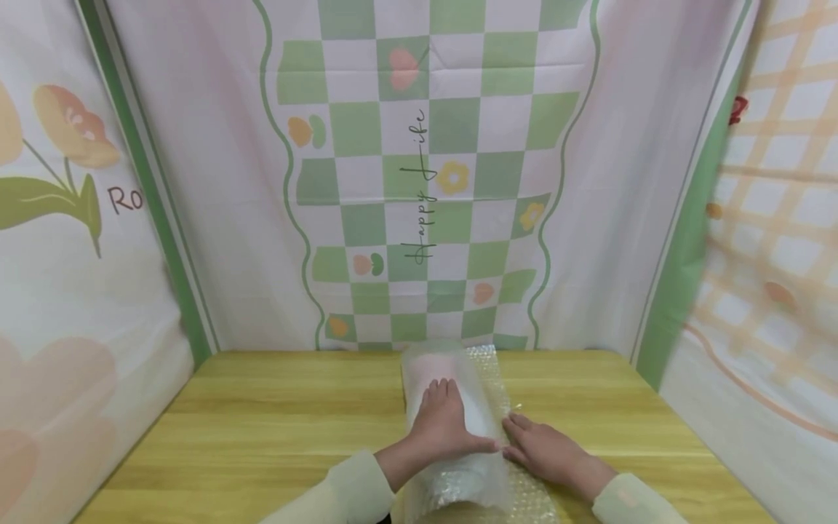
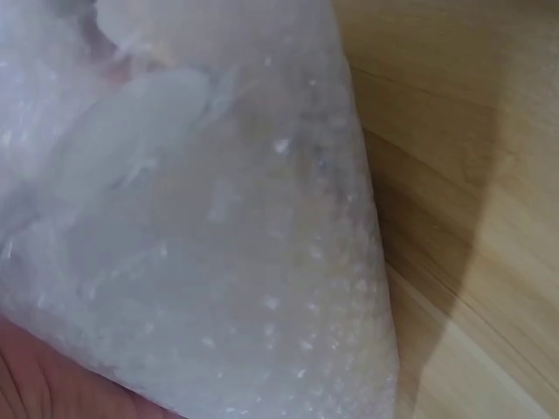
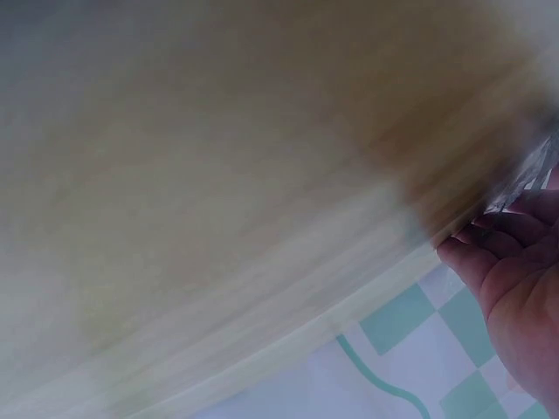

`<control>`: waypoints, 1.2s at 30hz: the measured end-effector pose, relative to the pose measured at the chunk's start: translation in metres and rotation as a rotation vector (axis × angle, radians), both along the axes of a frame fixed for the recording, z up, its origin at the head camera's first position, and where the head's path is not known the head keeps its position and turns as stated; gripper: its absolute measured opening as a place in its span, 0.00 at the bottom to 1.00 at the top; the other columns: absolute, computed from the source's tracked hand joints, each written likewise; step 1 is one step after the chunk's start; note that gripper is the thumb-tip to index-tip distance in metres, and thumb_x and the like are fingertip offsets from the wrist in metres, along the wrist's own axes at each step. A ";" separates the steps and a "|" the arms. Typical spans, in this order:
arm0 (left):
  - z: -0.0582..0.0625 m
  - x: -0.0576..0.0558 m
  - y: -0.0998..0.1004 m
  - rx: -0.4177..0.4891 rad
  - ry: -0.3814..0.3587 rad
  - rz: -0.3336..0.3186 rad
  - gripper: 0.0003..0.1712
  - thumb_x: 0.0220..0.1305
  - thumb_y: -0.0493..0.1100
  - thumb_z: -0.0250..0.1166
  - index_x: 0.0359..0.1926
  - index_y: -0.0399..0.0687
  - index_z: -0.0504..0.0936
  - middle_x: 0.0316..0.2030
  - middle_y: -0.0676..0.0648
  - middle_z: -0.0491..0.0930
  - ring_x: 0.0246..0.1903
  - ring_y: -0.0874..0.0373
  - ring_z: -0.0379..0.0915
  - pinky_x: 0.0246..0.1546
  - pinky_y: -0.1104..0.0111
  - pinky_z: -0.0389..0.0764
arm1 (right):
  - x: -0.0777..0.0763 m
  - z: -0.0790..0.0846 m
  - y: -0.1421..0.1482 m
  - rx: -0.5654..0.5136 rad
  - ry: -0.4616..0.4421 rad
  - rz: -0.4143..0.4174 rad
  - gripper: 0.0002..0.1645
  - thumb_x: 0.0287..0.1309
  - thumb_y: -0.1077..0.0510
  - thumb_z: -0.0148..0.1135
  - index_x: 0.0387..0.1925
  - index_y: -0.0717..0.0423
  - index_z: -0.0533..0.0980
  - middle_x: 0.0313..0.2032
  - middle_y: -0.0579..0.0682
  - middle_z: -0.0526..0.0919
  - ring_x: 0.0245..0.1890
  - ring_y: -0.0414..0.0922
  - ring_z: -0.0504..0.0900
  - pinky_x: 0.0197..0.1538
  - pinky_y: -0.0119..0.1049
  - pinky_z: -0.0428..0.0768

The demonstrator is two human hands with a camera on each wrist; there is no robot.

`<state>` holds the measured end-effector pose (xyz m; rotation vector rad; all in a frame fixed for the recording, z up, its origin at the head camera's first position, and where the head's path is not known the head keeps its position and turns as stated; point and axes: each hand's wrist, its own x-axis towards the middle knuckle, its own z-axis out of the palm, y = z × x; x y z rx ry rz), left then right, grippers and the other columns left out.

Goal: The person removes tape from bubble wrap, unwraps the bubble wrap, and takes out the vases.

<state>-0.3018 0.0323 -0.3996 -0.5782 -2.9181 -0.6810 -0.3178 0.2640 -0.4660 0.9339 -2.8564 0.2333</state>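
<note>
A bundle rolled in bubble wrap (image 1: 422,477) lies lengthwise on the table, with something pale and pinkish showing faintly through its far end. My left hand (image 1: 439,429) rests on top of it, fingers straight and pointing away, thumb stretched to the right. The left wrist view shows the clear wrap (image 2: 262,262) close up, over whatever is inside. To the right of the roll, a flat strip of the wrap (image 1: 533,502) lies on the table. My right hand (image 1: 546,451) touches that edge with extended fingers; in the right wrist view the fingertips meet the clear plastic (image 3: 533,170).
The wooden table (image 1: 294,415) runs back to a hanging cloth (image 1: 366,182) with green checks. Patterned cloths hang on the left (image 1: 59,291) and right (image 1: 779,255). The bundle's far end reaches near the table's back edge.
</note>
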 end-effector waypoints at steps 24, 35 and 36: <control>-0.001 0.001 -0.013 0.145 -0.057 -0.011 0.60 0.51 0.62 0.71 0.70 0.25 0.55 0.69 0.29 0.56 0.69 0.38 0.50 0.69 0.53 0.55 | 0.001 0.003 -0.001 -0.030 -0.031 -0.015 0.38 0.67 0.42 0.54 0.60 0.74 0.70 0.59 0.72 0.71 0.53 0.66 0.76 0.54 0.58 0.75; -0.005 0.002 -0.029 0.232 -0.035 -0.058 0.56 0.56 0.61 0.67 0.68 0.22 0.56 0.68 0.27 0.56 0.69 0.37 0.50 0.68 0.51 0.54 | 0.000 0.001 0.000 -0.023 -0.035 -0.014 0.39 0.67 0.41 0.54 0.60 0.73 0.70 0.59 0.72 0.71 0.54 0.66 0.75 0.55 0.58 0.74; -0.005 0.002 -0.030 0.241 -0.035 -0.059 0.56 0.56 0.60 0.67 0.68 0.22 0.56 0.68 0.27 0.55 0.69 0.37 0.50 0.68 0.51 0.54 | 0.000 0.001 0.000 -0.024 -0.033 -0.013 0.39 0.67 0.41 0.54 0.60 0.73 0.70 0.59 0.72 0.71 0.54 0.66 0.75 0.55 0.58 0.74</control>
